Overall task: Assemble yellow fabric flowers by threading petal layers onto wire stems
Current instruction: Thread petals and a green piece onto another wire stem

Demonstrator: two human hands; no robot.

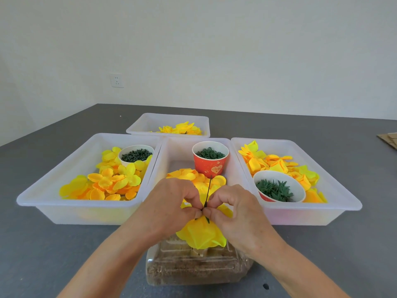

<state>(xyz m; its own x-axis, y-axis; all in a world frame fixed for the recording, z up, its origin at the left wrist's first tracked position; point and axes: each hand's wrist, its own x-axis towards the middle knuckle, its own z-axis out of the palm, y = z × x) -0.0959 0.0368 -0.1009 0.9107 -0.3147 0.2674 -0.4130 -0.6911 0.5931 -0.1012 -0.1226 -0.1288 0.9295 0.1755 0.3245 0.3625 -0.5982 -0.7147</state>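
Observation:
A yellow fabric flower (200,235) hangs petals-down between my hands, just in front of the middle bin. Its thin dark green wire stem (208,191) sticks up and away from my fingers. My left hand (169,203) and my right hand (234,209) meet fingertip to fingertip, both pinching the stem at the base of the petals. Loose yellow and orange petal layers (107,181) fill the left bin, and more lie in the middle bin (189,174) behind my hands.
Three white bins stand side by side: left (34,201), middle (171,151), right (348,203); a fourth (137,125) with finished flowers sits behind. A white cup (135,154), a red cup (210,157) and a tilted cup (277,188) hold green parts. A clear plastic box (193,267) lies under my hands.

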